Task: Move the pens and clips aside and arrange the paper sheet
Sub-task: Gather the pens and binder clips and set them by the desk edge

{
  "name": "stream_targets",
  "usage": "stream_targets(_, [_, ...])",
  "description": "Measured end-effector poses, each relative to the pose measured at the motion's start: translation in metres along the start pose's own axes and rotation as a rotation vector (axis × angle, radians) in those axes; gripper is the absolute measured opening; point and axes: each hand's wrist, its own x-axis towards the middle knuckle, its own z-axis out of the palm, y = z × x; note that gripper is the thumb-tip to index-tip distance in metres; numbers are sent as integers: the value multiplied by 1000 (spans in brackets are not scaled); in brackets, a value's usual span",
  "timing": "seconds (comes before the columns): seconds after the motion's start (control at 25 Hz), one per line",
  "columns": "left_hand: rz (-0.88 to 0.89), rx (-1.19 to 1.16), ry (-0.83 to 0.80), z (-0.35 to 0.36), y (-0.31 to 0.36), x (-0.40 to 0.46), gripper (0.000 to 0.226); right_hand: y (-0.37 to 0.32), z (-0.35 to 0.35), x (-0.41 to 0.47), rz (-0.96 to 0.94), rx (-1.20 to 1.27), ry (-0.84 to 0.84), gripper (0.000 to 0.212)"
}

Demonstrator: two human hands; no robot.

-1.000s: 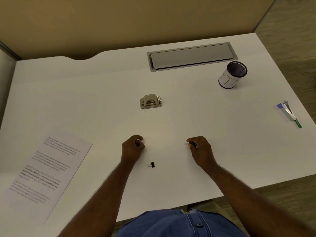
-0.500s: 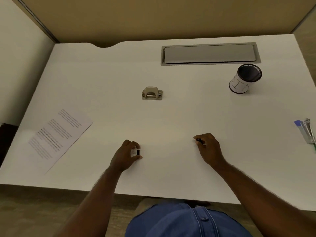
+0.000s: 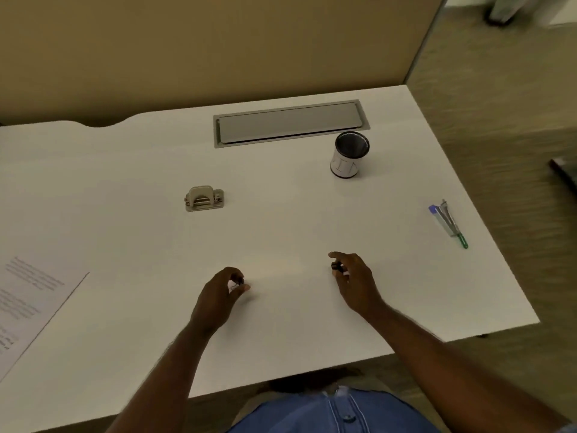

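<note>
My left hand [image 3: 223, 292] hovers just over the white desk [image 3: 281, 220] near its front, fingers curled on a small black binder clip [image 3: 239, 281]. About a hand's width to the right, my right hand [image 3: 354, 279] pinches another small black clip [image 3: 336, 266] between thumb and fingers. A printed paper sheet [image 3: 28, 304] lies skewed at the desk's left edge, partly cut off by the frame. A bundle of pens [image 3: 448, 221] lies near the right edge.
A beige hole punch [image 3: 204, 199] sits mid-desk. A black mesh pen cup [image 3: 348, 154] stands at the back right, in front of a grey cable tray lid [image 3: 290, 123]. A tan partition backs the desk; carpeted floor lies to the right.
The loose black clip that lay between my hands a second ago is gone from the desk and my left hand has closed on a clip. The camera view swung left, then back right.
</note>
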Motion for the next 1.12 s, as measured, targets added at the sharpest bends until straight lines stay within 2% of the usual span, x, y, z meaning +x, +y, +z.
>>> stream_targets(0.12, [57, -113, -76, 28, 42, 18, 14, 10, -25, -7, 112, 46, 94, 47])
stream_targets(0.2, [37, -174, -105, 49, 72, 24, 10, 21, -46, -8, 178, 66, 200, 41])
stream_targets(0.32, [-55, -278, -223, 81, 115, 32, 10, 44, -86, -3, 308, 66, 376, 25])
stream_targets(0.44, [-194, -461, -362, 117, 158, 44, 15, 79, -138, 9, 321, 18, 539, 8])
stream_targets(0.56, [-396, -707, -405, 148, 194, 55, 19, 116, -188, 32, 332, -70, 627, 9])
stream_targets(0.72, [-563, -852, -369, 183, 221, 69, 20, 161, -236, 72, 397, -83, 557, 15])
stream_targets(0.84, [-652, -966, -298, 204, 231, 79, 20, 182, -250, 103, 375, -94, 487, 20])
stream_targets(1.12, [-699, -1054, -287, 233, 252, 95, 24, 191, -245, 141, 330, -55, 374, 11])
